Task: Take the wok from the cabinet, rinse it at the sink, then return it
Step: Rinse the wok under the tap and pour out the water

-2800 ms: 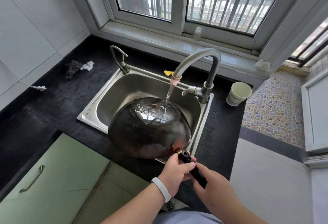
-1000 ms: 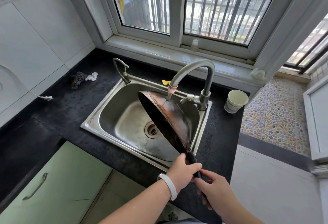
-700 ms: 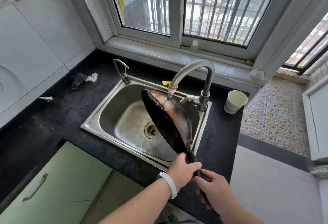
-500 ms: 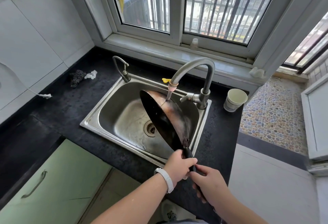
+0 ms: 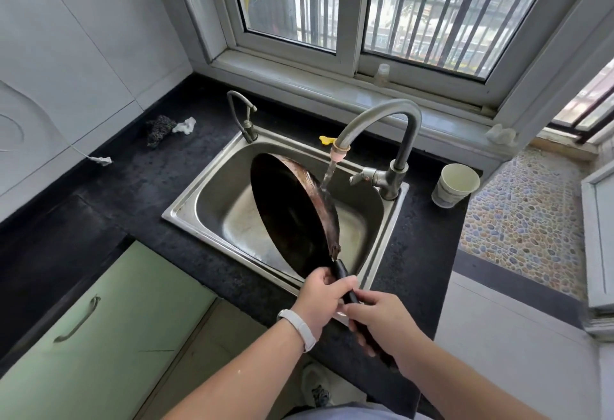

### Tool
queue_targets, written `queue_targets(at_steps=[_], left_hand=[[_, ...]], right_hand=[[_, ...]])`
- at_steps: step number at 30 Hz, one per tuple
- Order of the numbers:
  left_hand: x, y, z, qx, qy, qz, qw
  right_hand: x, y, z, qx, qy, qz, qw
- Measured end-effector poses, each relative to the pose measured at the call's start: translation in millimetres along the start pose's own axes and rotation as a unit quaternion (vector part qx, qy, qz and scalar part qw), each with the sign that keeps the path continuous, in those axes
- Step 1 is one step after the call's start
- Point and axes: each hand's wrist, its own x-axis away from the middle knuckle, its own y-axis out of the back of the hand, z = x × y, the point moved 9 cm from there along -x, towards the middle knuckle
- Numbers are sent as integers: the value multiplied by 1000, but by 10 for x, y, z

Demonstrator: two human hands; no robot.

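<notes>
The dark wok (image 5: 292,217) stands nearly on edge over the steel sink (image 5: 199,202), its black inside facing left and its brownish outside facing the tap. Water runs from the curved faucet (image 5: 382,120) onto the wok's outer rim. My left hand (image 5: 324,296) grips the black handle close to the wok. My right hand (image 5: 382,323) grips the same handle farther back, toward me.
A paper cup (image 5: 455,185) stands on the black counter (image 5: 116,193) right of the sink. A scrubber and a white scrap (image 5: 162,127) lie at the back left. A small second tap (image 5: 244,117) rises at the sink's left corner. A green cabinet door (image 5: 86,330) sits below the counter.
The wok was bottom-up under the stream; it has been turned up on edge and rotated further, so its inside now faces left. Both hands kept hold of the handle.
</notes>
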Motion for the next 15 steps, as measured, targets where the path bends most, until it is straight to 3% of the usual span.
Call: queue_targets(at_steps=[10, 15], left_hand=[[41, 299, -406, 121, -63, -48, 990], [86, 347, -547, 209, -80, -19, 974]], right_hand=[[-141, -308, 428, -43, -1, 79, 996], [-195, -441, 585, -87, -10, 123, 989]])
